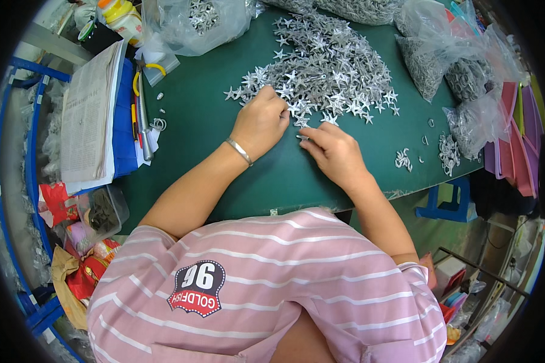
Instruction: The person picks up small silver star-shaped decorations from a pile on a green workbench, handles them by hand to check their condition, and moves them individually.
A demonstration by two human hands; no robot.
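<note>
A big heap of silver star-shaped metal pieces covers the far middle of the green table. My left hand, a metal bangle on its wrist, is closed at the heap's near left edge. Its fingers curl downward and hide whatever may be between them. Just to the right and nearer to me, my right hand pinches a small silver metal piece between thumb and forefinger. Too little of that piece shows to tell its shape. Several loose stars lie just beyond my right fingers.
Clear bags of metal pieces stand at the far right, near small piles of silver rings. At left are yellow-handled pliers and a newspaper-topped stack. A blue stool stands beyond the table's right edge.
</note>
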